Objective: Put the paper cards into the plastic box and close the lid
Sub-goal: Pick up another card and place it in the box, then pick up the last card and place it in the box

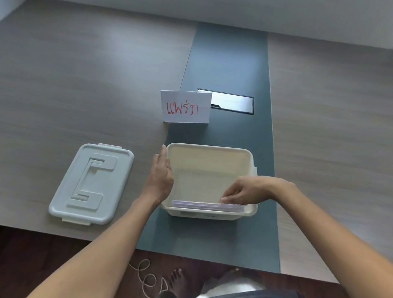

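Observation:
A white plastic box (pixel 212 149) stands open on the dark strip of the table. A stack of paper cards (pixel 206 206) leans inside it against the near wall, only the top edges showing. My right hand (pixel 244 192) reaches into the box from the right, fingertips pinching the top edge of the cards. My left hand (pixel 160 176) rests flat against the box's left outer wall, fingers straight. The pale grey lid (pixel 92 183) lies flat on the table, well to the left of the box.
A folded white name card (pixel 186 106) with red writing stands behind the box. A black cable hatch (pixel 235 102) sits in the strip beyond it. The table's near edge (pixel 44 232) runs below; a cord and my foot are on the floor.

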Motion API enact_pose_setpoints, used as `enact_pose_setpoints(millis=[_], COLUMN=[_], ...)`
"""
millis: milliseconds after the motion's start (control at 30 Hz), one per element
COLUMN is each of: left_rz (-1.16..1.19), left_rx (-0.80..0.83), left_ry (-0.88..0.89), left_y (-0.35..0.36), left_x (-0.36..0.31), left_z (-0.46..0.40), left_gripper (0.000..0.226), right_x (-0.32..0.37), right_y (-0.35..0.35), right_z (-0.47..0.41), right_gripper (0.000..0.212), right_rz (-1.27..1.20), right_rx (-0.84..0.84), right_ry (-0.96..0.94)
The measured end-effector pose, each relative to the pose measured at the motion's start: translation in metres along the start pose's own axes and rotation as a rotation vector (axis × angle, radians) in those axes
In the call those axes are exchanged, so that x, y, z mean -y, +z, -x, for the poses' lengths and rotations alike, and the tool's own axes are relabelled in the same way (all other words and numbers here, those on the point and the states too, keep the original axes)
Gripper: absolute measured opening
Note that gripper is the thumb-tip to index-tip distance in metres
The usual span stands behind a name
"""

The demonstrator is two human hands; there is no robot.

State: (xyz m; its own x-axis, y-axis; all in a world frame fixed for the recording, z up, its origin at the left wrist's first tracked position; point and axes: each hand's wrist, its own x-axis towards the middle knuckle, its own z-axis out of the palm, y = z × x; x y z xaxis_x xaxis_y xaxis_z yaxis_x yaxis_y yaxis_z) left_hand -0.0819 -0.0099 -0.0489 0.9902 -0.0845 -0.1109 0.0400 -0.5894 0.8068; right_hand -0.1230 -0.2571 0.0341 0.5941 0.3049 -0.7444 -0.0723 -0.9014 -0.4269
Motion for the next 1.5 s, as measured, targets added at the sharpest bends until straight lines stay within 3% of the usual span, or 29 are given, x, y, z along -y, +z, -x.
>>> enact_pose_setpoints(millis=[233, 633, 900, 1133, 1500], left_rz=[-0.007, -0.012, -0.021, -0.023, -0.024], left_rx=[0.001, 0.013, 0.013, 0.015, 0.010], left_ry=[0.001, -0.008, -0.038, -0.038, -0.079], left_y=[-0.001, -0.005, -0.006, -0.005, 0.003], left_x=[0.000, -0.005, -0.008, -0.009, 0.003], left_z=[0.000, 0.003, 0.004, 0.004, 0.001], left_gripper=[0.052, 0.053, 0.053, 0.052, 0.053], right_x=[0.002, 0.012, 0.037, 0.031, 0.018], right_y=[-0.008, -0.079, -0.117, -0.131, -0.154], right_z=[-0.002, -0.033, -0.075, -0.136, -0.204], right_gripper=[0.031, 0.029, 0.035, 0.049, 0.070], right_rz=[-0.052, -0.554, -0.095, 0.358, 0.421], right_rx=[0.002, -0.447, -0.768, -0.757, -0.833], right_ry=[-0.016, -0.208, -0.150, -0.137, -0.046])
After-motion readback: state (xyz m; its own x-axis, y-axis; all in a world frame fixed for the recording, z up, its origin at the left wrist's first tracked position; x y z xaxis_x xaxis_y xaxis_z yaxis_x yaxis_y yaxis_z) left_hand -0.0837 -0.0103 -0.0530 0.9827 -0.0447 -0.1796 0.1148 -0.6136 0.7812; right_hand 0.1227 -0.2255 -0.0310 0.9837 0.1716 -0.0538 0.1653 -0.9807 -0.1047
